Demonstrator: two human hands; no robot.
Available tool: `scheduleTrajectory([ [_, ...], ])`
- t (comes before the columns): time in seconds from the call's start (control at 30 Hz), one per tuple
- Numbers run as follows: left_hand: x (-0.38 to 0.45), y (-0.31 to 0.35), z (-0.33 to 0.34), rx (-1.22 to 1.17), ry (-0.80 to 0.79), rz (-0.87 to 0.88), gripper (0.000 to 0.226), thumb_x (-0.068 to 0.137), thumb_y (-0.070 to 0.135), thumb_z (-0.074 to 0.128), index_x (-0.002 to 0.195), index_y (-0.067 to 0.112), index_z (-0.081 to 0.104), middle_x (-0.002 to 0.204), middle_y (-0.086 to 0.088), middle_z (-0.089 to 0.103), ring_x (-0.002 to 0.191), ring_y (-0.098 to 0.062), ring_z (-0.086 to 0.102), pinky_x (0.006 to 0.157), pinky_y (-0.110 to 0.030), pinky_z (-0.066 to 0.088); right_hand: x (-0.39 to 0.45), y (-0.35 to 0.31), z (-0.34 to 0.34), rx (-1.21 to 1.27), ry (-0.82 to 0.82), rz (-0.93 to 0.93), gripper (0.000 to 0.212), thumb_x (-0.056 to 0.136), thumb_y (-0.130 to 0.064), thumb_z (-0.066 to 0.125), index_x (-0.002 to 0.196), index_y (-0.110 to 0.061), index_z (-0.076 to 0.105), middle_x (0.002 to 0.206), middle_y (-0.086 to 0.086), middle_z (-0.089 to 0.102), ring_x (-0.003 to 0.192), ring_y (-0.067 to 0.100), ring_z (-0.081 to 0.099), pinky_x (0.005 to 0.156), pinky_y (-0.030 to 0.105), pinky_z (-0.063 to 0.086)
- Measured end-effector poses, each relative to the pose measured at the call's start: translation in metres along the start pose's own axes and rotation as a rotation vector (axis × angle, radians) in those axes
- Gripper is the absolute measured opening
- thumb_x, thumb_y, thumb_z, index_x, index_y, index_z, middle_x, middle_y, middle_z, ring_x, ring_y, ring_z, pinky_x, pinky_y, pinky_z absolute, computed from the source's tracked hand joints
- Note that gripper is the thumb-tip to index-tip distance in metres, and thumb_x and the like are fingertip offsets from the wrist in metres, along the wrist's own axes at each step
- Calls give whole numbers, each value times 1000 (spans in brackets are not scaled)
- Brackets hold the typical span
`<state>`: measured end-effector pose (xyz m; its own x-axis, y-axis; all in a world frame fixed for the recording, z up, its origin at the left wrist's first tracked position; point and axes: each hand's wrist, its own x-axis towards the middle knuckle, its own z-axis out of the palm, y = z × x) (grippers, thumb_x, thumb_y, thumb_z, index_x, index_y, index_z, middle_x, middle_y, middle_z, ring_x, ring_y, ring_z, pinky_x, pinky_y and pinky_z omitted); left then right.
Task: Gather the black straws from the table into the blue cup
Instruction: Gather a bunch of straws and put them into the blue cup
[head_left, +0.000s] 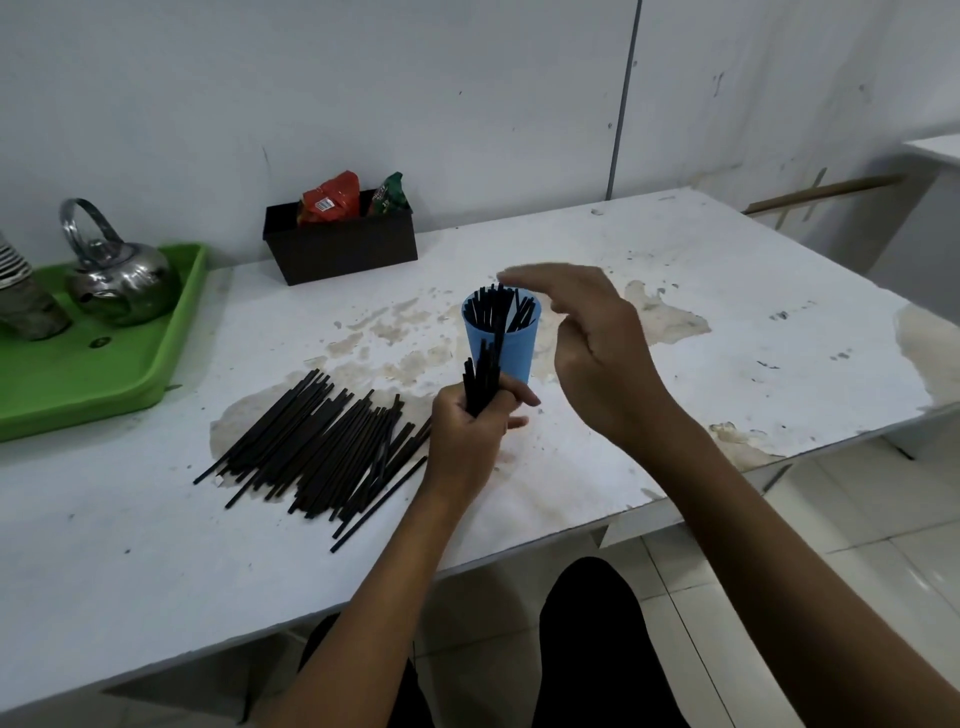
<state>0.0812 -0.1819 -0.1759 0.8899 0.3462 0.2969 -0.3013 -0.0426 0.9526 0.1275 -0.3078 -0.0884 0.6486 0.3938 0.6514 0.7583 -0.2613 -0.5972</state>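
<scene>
The left hand (470, 441) is gripping a small bundle of straws (483, 379) upright just in front of the blue cup (506, 348), fingers curled round their lower ends, probably so the tips are lining up and can be tipped into the cup together rather than one at a time. The right hand (587, 343) is hovering just right of the cup, its fingers relaxed, holding nothing and reaching over the rim, seemingly ready to steady the cup or guide the bundle in. The cup is standing upright on the white table (727, 332) and is already holding a good number of straws (498, 312), which are leaning against its wall with their tips poking above the rim. To the left of the cup a large pile of straws (322, 447) is lying flat on the table, roughly parallel and fanned out slightly, so much of the work is looking undone. The straws are thin, straight, matte black sticks of even length. Far left of the cup a kettle (119, 275) is sitting on a green tray (104, 374), and behind the cup a black box (340, 249) is holding snack packets (330, 200).
</scene>
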Motion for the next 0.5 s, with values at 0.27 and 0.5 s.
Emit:
scheduleTrajectory([
  [0.27, 2, -1, -3, 44, 69, -71, 25, 83, 17, 62, 65, 31, 73, 47, -4, 45, 38, -15, 36, 40, -23, 33, -9, 8, 12, -160, -270, -32, 60, 81, 8, 36, 130, -14, 62, 135, 7, 59, 138, 17, 37, 108, 30, 39],
  [0.5, 3, -1, -4, 39, 89, -70, 41, 88, 7, 59, 56, 32, 67, 44, 5, 46, 39, -13, 39, 43, -22, 36, -15, 6, 17, -219, -230, -112, 74, 76, 6, 35, 144, -21, 44, 144, -2, 50, 144, 12, 25, 105, 26, 36],
])
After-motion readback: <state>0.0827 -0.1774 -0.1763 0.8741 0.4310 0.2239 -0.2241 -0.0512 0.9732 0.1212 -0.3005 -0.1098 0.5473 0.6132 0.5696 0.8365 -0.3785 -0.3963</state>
